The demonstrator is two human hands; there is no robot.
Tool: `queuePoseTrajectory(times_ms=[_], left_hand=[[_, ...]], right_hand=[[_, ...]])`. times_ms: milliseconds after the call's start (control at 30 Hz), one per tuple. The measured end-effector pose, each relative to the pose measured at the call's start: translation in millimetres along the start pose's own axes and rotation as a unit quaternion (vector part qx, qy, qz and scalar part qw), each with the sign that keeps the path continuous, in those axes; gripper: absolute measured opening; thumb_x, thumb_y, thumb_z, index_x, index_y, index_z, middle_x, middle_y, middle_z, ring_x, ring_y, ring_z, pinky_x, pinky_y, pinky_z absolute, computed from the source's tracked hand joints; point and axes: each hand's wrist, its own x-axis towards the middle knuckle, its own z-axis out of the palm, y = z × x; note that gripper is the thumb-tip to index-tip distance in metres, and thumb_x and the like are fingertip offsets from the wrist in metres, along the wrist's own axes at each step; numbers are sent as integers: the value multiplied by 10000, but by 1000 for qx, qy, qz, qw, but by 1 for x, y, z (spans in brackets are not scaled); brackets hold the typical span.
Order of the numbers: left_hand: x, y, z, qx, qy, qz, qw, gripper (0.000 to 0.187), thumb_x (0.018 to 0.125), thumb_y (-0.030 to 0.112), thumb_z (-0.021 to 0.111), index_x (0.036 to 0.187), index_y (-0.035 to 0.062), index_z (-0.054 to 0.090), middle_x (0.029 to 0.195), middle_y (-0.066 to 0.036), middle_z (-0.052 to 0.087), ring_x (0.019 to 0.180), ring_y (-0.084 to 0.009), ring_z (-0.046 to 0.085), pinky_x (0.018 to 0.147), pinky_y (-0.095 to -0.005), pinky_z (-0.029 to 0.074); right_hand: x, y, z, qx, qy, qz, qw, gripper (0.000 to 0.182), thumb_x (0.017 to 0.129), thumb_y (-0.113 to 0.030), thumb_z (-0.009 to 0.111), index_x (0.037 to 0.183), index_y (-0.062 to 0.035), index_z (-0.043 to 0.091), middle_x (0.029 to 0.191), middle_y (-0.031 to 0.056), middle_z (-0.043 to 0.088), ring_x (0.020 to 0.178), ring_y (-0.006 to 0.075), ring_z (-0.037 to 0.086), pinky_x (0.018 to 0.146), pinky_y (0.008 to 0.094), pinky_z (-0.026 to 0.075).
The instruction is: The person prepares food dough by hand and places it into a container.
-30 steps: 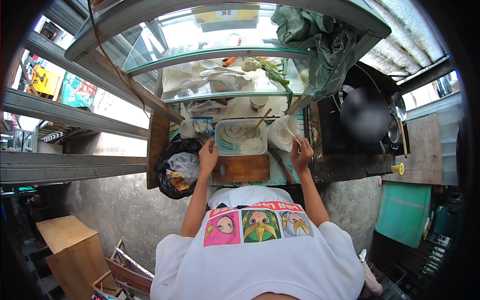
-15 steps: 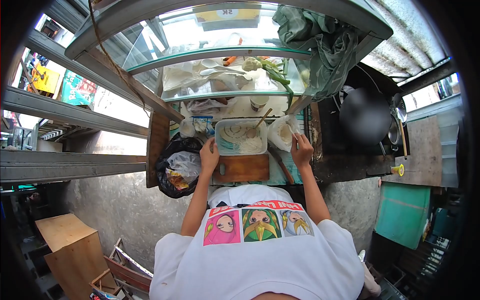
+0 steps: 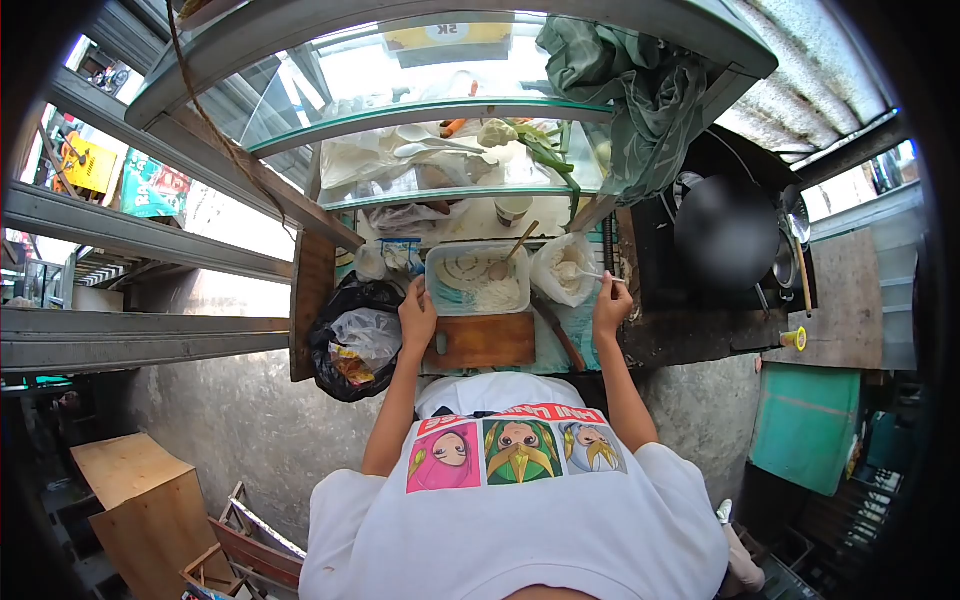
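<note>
Right hand (image 3: 610, 305) pinches white spoon (image 3: 590, 274), bowl end poking into open plastic bag (image 3: 560, 268) just left of grip. Left hand (image 3: 418, 316) rests on near-left corner of tub (image 3: 476, 278) (flour-like white stuff and wooden spoon (image 3: 512, 250) inside). Cutting board (image 3: 486, 339) lies between hands, just below tub. Knife (image 3: 559, 333) lies beside right wrist. Black bag (image 3: 352, 335) sits left of left hand. Wok (image 3: 728, 231) sits well right of grip.

The stall counter (image 3: 590, 335) carries a wooden cutting board (image 3: 485, 340) at centre. A plastic tub (image 3: 478, 280) sits at its twelve o'clock. A white bag (image 3: 562, 268) stands at two o'clock.
</note>
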Motion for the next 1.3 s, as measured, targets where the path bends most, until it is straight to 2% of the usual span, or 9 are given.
queuePoseTrajectory(times_ms=[533, 600, 800, 867, 967, 1033, 1100, 1167, 1300], left_hand=[[2, -3, -2, 15, -17, -9, 1000, 344, 880, 10, 466, 1221, 11, 507, 1041, -176, 640, 969, -209, 631, 837, -307, 484], [2, -9, 1, 10, 9, 37, 999, 333, 877, 41, 495, 1208, 30, 529, 982, -228, 637, 883, -303, 659, 747, -350, 500], [3, -12, 1, -2, 7, 45, 999, 337, 878, 44, 497, 1213, 31, 526, 977, -235, 634, 888, -300, 659, 751, -350, 500], [3, -12, 0, -4, 4, 39, 999, 337, 878, 44, 497, 1213, 31, 525, 977, -234, 635, 888, -301, 659, 750, -349, 500], [3, -14, 0, -3, 1, 36, 999, 337, 879, 46, 498, 1215, 30, 524, 974, -232, 636, 886, -301, 659, 749, -345, 499], [3, -10, -1, -1, 1, 38, 999, 337, 880, 48, 498, 1216, 29, 523, 970, -231, 636, 885, -301, 659, 748, -342, 499], [2, -7, -3, 0, -24, 3, 1000, 339, 895, 17, 465, 1231, 12, 509, 1059, -186, 632, 988, -198, 620, 836, -295, 481], [2, -5, -3, 0, -24, 3, 1000, 337, 895, 17, 466, 1229, 12, 510, 1057, -187, 634, 985, -199, 622, 834, -296, 482], [3, -11, -2, -21, -8, 31, 999, 336, 882, 51, 499, 1217, 34, 522, 963, -224, 644, 875, -278, 664, 751, -333, 498]], right_hand=[[0, -28, -6, 172, -2, 93, 981, 264, 910, -189, 584, 703, -25, 586, 595, -59, 444, 543, 19, 353, 469, 218, 256], [-8, -36, 2, 212, -21, 107, 971, 256, 910, -189, 583, 714, -25, 593, 599, -57, 449, 548, 20, 359, 470, 218, 258], [-40, -76, 14, 26, -203, -99, 974, 96, 873, -108, 598, 810, -38, 615, 602, 3, 492, 510, 89, 437, 452, 260, 320], [-43, -80, 15, -63, -267, -364, 890, 33, 832, -60, 608, 862, -51, 618, 676, 80, 554, 529, 212, 529, 462, 328, 395], [-46, -81, 12, -80, -276, -350, 892, 68, 810, -33, 610, 874, -53, 618, 740, 116, 581, 576, 290, 556, 503, 368, 441], [-40, -77, 12, -67, -218, -344, 911, 65, 812, -31, 613, 875, -47, 617, 728, 112, 574, 575, 287, 557, 501, 364, 438], [-32, -69, 8, -53, -160, -338, 926, 63, 814, -30, 616, 876, -41, 617, 715, 109, 566, 573, 284, 559, 498, 360, 436], [-19, -61, 0, -81, -67, -289, 952, 69, 820, -27, 616, 889, -29, 617, 711, 112, 562, 590, 295, 569, 504, 364, 438], [-6, -53, -15, -95, -47, -244, 964, 72, 828, -22, 607, 900, -26, 618, 707, 116, 556, 587, 296, 571, 503, 364, 438]])
